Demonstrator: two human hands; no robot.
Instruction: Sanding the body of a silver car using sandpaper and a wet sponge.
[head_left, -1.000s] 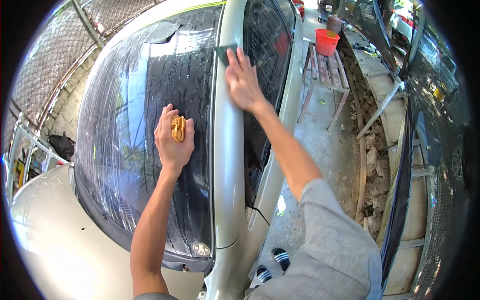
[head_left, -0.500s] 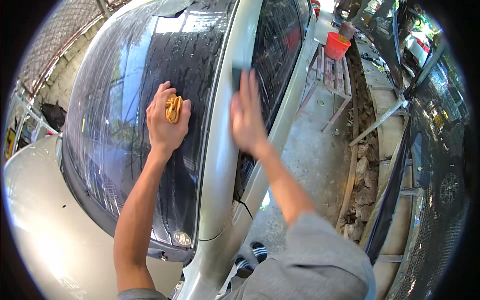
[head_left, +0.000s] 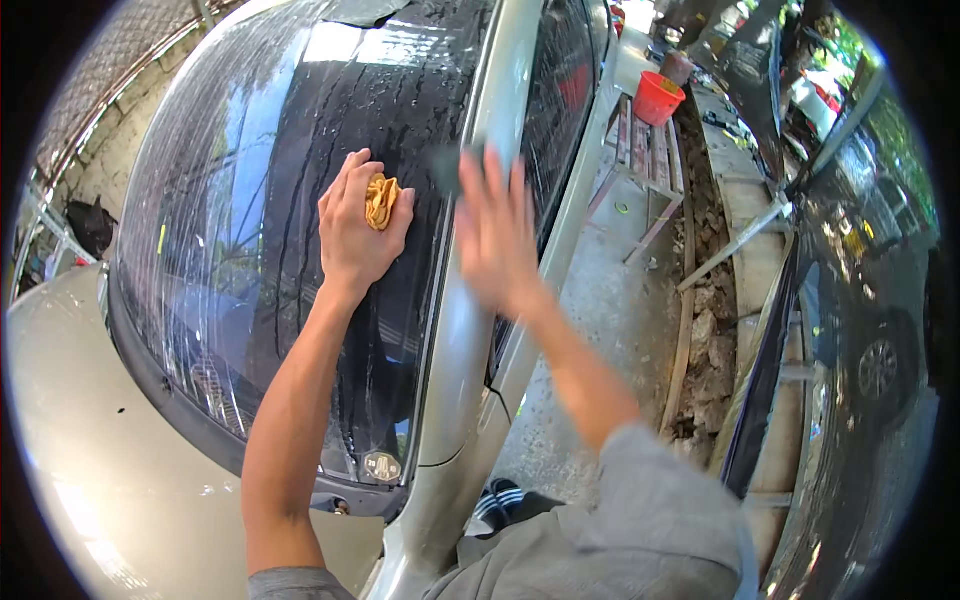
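Note:
The wet, streaked windshield (head_left: 300,140) of a light beige car spreads in front of me. My left hand (head_left: 355,235) rests on the dark glass, its fingers closed round a crumpled yellow-brown cloth (head_left: 380,202). Over the car's pale pillar (head_left: 455,370), beside the side window (head_left: 556,110), is my right hand (head_left: 495,235), smeared by motion. Its fingers look stretched out along a thin dark green pad (head_left: 448,170), which shows at the fingertips and reaches over the glass edge. How the thumb grips the pad is hidden.
The car's hood (head_left: 110,400) curves away at lower left. Right of the car, a red bucket (head_left: 658,98) stands on a slatted bench (head_left: 655,165). A rubble-filled gutter (head_left: 710,340) runs along the concrete floor (head_left: 610,350). Another dark car (head_left: 870,370) is at far right.
My right hand and the dark pad have moved left across the pillar toward the windshield. My left hand, still with the cloth, appears slightly farther right as the view shifts.

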